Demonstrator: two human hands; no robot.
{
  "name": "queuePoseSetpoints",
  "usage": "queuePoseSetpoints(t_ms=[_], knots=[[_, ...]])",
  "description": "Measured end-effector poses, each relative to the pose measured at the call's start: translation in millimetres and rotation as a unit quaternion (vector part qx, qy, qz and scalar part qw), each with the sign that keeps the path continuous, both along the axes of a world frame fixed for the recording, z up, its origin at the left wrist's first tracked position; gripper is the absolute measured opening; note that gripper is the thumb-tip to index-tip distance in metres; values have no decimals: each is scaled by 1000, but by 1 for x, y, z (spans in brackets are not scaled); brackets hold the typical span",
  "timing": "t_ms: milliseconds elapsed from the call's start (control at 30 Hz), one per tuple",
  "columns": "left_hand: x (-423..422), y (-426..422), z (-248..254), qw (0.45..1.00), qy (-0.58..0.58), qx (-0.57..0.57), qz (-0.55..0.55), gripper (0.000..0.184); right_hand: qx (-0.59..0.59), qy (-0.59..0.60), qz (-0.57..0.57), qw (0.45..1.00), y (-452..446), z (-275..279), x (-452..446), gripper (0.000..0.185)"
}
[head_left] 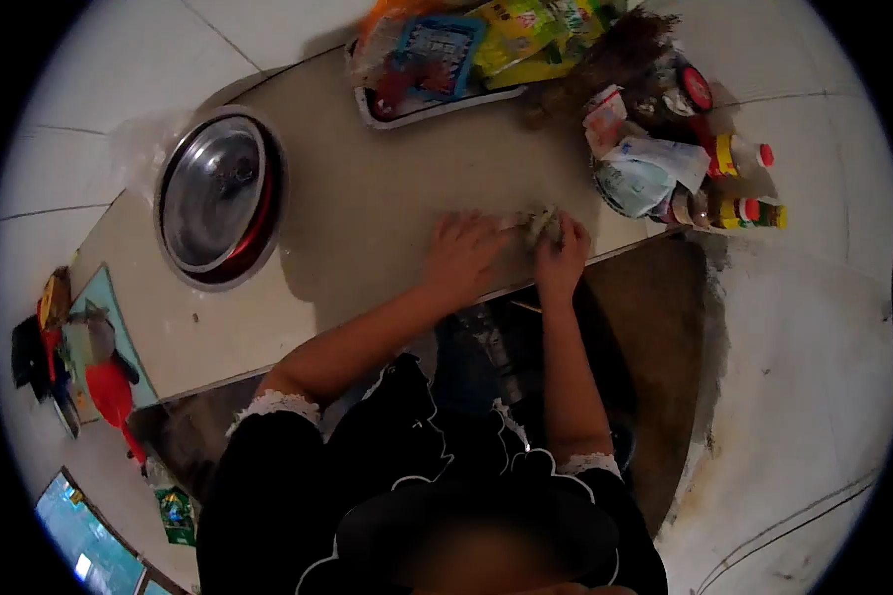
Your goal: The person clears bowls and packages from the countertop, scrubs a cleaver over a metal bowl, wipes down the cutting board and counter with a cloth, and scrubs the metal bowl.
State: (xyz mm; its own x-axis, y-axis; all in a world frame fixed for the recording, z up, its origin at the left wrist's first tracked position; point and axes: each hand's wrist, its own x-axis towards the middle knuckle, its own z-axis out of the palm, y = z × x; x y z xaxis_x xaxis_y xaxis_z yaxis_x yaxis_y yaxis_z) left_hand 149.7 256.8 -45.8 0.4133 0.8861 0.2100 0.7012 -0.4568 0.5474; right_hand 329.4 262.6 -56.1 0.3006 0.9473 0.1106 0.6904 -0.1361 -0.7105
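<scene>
Greenish and crumpled, the small bundle (543, 225) lies on the table (377, 178) against my right hand (563, 250), whose fingers appear to pinch it; my left hand (459, 253) lies spread to its left, farther off. On my feed, its long axis is unclear.

Pretty dim shot tbh, with a big shadow across the desk (367, 188), some glare on the metal basin (203, 203), a bright bluish pane (87, 543) glowing lower left, fuzzy detail around the fingers (474, 228), a blurred patch at bottom centre, and fisheye-bent edges fading to black corners.
</scene>
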Motion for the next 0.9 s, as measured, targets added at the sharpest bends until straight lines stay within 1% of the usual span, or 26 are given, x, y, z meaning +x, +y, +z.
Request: queuePoseSetpoints(t_ms=[33, 67, 133, 167, 200, 267, 333, 400, 467, 500, 533, 567, 633, 667, 733, 767, 800, 833, 867, 900], knots=[[-11, -4, 1, 999, 29, -27, 1, 39, 23, -33, 46, 998, 1, 2, -6, 47], [-21, -8, 2, 997, 60, -53, 6, 35, 20, -78, 64, 995, 0, 0, -13, 46], [-31, -16, -7, 990, 86, -108, 5, 26, 29, -152, 125, 980, 2, -7, -36, 44], [-37, -19, -13, 986, 99, -137, 10, 22, 38, -140, 153, 978, 3, -10, -42, 42], [-43, -21, -15, 988, 90, -126, 24, 21, 46, -129, 177, 975, 4, -13, -37, 40], [-56, -23, -21, 992, 67, -99, 42, 19, 40, -190, 197, 961, -1, -30, -14, 39], [-71, -26, -27, 995, 24, -76, 61, 20, 66, -207, 180, 960, -12, -24, 13, 38], [-81, -27, -39, 994, -28, -75, 76, 22, 13, -298, 60, 952, -18, -32, 56, 34], [-89, -39, -41, 988, -71, -96, 102, 25, 35, -206, -49, 977, -9, -36, 75, 33], [-94, -41, -38, 988, -81, -81, 103, 27, 44, -162, -109, 980, -9, -40, 80, 32], [-103, -42, -28, 988, -93, -66, 103, 28, 63, -42, -127, 989, -3, -44, 73, 34], [-110, -43, -20, 988, -105, -50, 103, 30, 81, 78, -143, 983, 17, -54, 62, 36], [-120, -44, -17, 989, -100, -48, 101, 30, 87, 69, -135, 985, 60, -47, 24, 38], [-123, -46, -16, 989, -99, -49, 95, 31, 71, -62, -116, 989, 77, -33, -5, 39], [-129, -48, -14, 992, -64, -51, 96, 32, 67, -44, -76, 994, 102, -70, -22, 41], [-131, -49, -15, 993, -47, -51, 95, 32, -29, -180, 46, 982, 109, -45, -53, 43], [-133, -51, -17, 992, -52, -53, 99, 32, 59, -132, 48, 988, 110, -79, -86, 45], [-135, -54, -19, 991, -55, -54, 106, 33, 88, -165, 131, 974, 105, -74, -127, 47], [-139, -57, -20, 990, -58, -54, 114, 33, 8, -63, 156, 986, 87, -33, -174, 49], [-144, -60, -17, 991, -40, -66, 110, 32, 78, -78, 259, 959, 80, -48, -194, 51]])
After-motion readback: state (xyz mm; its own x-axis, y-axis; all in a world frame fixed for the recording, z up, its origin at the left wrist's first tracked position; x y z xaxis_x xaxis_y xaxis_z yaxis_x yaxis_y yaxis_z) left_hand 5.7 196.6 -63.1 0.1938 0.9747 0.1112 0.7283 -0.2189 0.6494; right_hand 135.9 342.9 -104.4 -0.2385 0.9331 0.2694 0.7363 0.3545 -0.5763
